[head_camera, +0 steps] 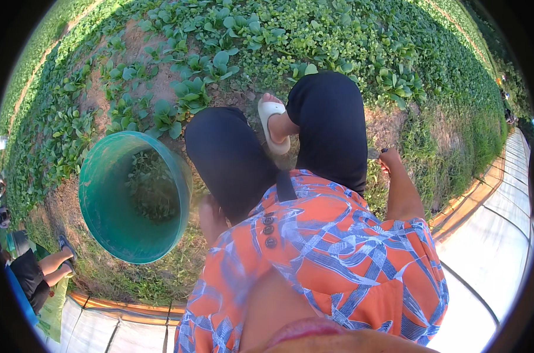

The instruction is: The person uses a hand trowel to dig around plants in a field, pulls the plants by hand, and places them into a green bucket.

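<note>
At the right, beside my bent right knee, my right hand (389, 159) is closed around the dark handle of a small bladed tool (374, 153), low over grass and soil. My left hand (210, 216) is a blurred patch of skin between the green plastic bucket and my left thigh; its fingers cannot be made out. The large green bucket (90, 198) leans with its mouth towards me and holds some loose leafy greens (154, 185). Leafy green plants (191, 93) grow from the soil in front of my knees.
My foot in a white slide sandal (267, 115) rests on soil between my knees. Dense low plants (329, 31) spread ahead. White sheeting (483, 238) with an orange-brown edging lies at the right and behind. Another person (30, 273) is at the far lower left.
</note>
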Motion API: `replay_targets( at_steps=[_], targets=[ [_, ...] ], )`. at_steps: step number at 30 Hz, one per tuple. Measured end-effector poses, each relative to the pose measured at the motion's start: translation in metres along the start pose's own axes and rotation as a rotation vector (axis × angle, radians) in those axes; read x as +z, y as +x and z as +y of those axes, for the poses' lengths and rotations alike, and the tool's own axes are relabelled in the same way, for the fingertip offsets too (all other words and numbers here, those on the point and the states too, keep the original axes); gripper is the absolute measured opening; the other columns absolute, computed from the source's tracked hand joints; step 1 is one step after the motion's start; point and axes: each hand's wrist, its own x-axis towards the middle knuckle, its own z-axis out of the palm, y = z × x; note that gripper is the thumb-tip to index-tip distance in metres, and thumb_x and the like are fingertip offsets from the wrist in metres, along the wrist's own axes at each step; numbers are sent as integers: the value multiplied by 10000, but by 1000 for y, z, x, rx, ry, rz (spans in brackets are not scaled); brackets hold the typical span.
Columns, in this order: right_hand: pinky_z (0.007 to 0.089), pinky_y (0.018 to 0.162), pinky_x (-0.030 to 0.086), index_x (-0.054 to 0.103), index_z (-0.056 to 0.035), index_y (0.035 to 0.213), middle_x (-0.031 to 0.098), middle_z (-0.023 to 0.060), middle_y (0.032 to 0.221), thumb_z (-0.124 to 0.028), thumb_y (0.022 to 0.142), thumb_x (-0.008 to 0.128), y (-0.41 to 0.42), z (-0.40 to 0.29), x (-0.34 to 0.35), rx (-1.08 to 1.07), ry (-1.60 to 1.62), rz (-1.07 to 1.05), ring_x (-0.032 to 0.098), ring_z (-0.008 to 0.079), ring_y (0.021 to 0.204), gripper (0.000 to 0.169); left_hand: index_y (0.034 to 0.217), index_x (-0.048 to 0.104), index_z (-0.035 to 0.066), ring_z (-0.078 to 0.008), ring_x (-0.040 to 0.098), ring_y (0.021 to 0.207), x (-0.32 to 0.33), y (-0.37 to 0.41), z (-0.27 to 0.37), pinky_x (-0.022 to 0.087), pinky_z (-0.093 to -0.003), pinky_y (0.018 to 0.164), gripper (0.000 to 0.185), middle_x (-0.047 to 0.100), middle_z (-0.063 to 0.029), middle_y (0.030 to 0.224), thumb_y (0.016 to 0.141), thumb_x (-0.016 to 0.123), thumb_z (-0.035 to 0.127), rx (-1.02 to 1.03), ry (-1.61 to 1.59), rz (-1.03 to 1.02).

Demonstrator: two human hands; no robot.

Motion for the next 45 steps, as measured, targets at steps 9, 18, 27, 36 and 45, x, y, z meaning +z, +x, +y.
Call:
replay_targets(
  at_steps=[9,18,27,36,45],
  targets=[
    [397,829,417,579,-17,987,556,202,1057,-417,697,555,19,-44,-80,-216,-209,455,529,332,996,494,1127,446,8,-175,490,975,4,58,-8,362,-252,852,359,524,-102,1053,861,464,248,512,935,-262],
    [269,576,463,631,-125,885,602,23,653,-210,635,569,18,7,-145,-283,244,357,571,111,564,272,1095,460,-23,-185,498,938,64,86,-8,396,-283,809,347,503,-92,1025,869,423,239,170,604,78],
    [225,524,398,629,-72,838,545,-19,628,-146,671,592,78,19,-90,-548,354,87,485,63,561,186,1065,488,-23,-165,522,957,295,88,87,398,-283,859,244,538,-110,1054,835,463,55,856,790,-626],
    [227,579,421,617,-62,828,564,-11,676,-128,703,605,72,-39,-41,-661,257,-484,504,68,619,142,970,536,16,-246,569,836,340,210,-136,452,-330,721,338,584,-116,914,717,603,231,419,1572,-1064],
    [406,646,464,587,-100,775,569,102,753,-152,643,545,76,-29,42,-813,-569,-578,569,284,762,148,911,534,-4,-283,562,742,231,233,-247,441,-343,669,278,590,-133,832,693,584,161,-102,1624,-880]
  ],
)
